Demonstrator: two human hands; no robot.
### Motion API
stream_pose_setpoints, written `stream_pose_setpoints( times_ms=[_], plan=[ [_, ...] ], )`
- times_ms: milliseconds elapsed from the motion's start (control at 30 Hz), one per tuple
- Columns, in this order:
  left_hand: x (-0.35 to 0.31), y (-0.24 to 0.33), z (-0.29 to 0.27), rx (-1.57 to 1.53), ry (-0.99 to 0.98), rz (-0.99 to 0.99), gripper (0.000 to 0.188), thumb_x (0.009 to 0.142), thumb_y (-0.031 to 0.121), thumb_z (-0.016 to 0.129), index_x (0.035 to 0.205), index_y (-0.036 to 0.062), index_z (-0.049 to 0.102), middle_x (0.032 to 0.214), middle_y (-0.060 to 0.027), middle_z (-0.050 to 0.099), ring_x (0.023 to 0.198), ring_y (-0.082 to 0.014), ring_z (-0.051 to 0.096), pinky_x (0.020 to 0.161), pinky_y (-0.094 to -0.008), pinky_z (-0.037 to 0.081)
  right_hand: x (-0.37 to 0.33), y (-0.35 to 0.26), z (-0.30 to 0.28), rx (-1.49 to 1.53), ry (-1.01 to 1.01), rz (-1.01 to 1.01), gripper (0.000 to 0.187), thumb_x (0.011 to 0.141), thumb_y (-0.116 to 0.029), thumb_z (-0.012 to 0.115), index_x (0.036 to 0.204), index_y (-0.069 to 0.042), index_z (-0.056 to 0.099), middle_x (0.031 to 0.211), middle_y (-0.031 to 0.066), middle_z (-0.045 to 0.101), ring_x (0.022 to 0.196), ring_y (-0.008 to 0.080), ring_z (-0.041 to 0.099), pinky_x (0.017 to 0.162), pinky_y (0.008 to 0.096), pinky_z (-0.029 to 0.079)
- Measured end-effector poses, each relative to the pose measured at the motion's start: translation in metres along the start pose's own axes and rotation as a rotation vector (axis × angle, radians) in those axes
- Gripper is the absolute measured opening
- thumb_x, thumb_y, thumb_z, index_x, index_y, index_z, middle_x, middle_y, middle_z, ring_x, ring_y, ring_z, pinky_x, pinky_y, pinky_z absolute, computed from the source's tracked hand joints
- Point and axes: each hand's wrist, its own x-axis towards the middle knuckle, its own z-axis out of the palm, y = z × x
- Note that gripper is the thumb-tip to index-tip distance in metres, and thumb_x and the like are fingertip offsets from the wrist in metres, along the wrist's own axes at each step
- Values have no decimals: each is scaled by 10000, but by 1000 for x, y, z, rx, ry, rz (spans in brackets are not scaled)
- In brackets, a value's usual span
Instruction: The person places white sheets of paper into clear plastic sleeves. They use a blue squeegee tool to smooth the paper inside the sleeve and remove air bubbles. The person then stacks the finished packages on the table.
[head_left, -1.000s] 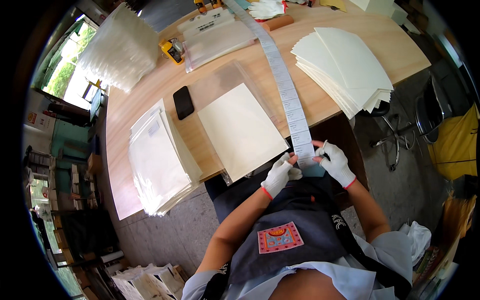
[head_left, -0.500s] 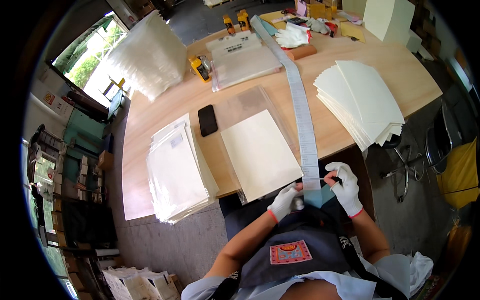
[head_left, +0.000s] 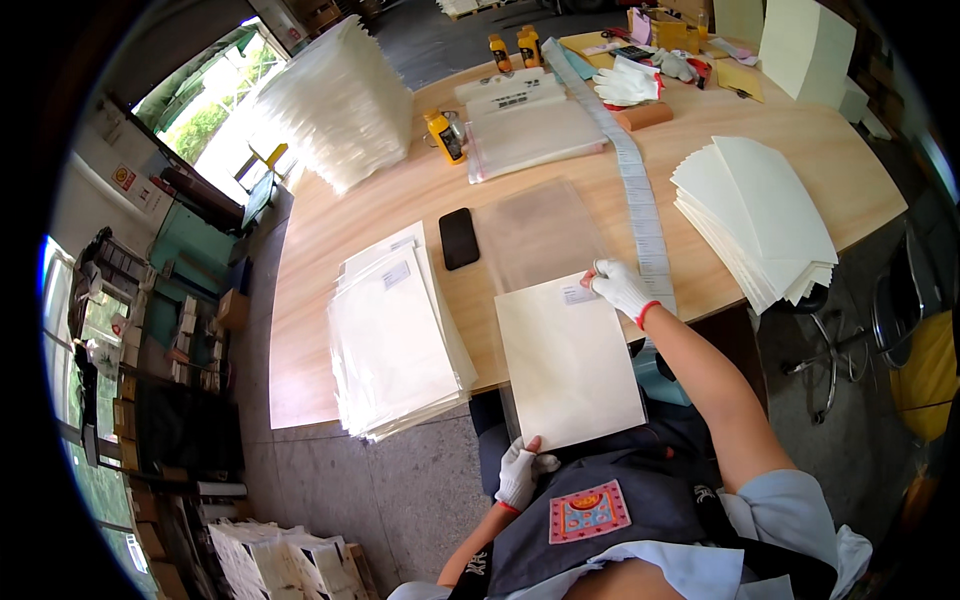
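Note:
In front of me a cream sheet of card (head_left: 570,370) lies at the table's near edge, overlapping clear plastic sleeves (head_left: 540,230). A small white label (head_left: 577,294) sits at the card's upper right corner. My right hand (head_left: 622,288), in a white glove with bare fingertips, pinches at the label's right end. At the card's lower left corner my left hand (head_left: 520,472), gloved likewise, grips the edge with its thumb on top; its other fingers are partly hidden. A long strip of printed labels (head_left: 645,215) runs up the table, right of the card.
Sleeved cards (head_left: 390,330) are stacked at left, beside a black phone (head_left: 459,239). Fanned cream cards (head_left: 765,215) lie at right. Farther back are plastic bags (head_left: 535,140), a yellow bottle (head_left: 444,137), spare gloves (head_left: 628,82) and a tall stack of clear sleeves (head_left: 340,105).
My right hand has moved from the label strip's near end to the card's upper right corner, where a label now lies. My left hand has shifted to the card's lower left corner.

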Motion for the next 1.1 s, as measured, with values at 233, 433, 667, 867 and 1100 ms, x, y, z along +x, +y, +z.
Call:
stream_pose_setpoints(
  times_ms=[233, 433, 667, 867, 1100],
  plan=[
    [-1, 3, 0, 42, -48, 37, 267, 891, 226, 543, 1055, 17, 513, 842, -70, 627, 588, -122, 600, 579, -258, 525, -25, -6, 10, -375, 470, -269, 233, 755, -263, 647, 866, -64, 601, 815, 106, 617, 787, 292, 597, 696, 384, 456],
    [-15, 47, 29, 281, 16, 300, 322, 926, 229, 463, 1124, -22, 501, 906, -57, 602, 619, -106, 573, 578, -213, 469, -126, -5, -36, -519, -298, 185, 297, 790, -357, 634, 813, -63, 600, 682, 60, 621, 585, 236, 577, 563, 351, 442],
    [-41, 110, 27, 761, 193, 826, 230, 890, 144, 503, 1016, -21, 602, 667, -1, 503, 583, -45, 447, 514, -214, 374, -139, -6, 42, 551, -515, 431, 85, 875, -123, 535, 821, -61, 559, 579, -21, 485, 425, 35, 386, 395, 174, 286],
    [-34, 172, -48, 309, 629, 1302, 247, 922, 103, 436, 1051, -43, 589, 881, -97, 613, 807, -123, 545, 707, -260, 448, -55, -119, 112, 427, -484, -21, 307, 852, -323, 593, 682, -74, 534, 544, -22, 489, 480, 56, 437, 439, 227, 335],
    [-4, 170, -155, 981, 922, 888, 417, 821, 12, 434, 1235, 37, 472, 1179, -121, 519, 1032, -203, 519, 843, -303, 437, -34, -129, 147, -143, -212, -443, 396, 792, -461, 556, 722, -78, 630, 741, 179, 608, 741, 357, 586, 646, 438, 449]
  ],
)
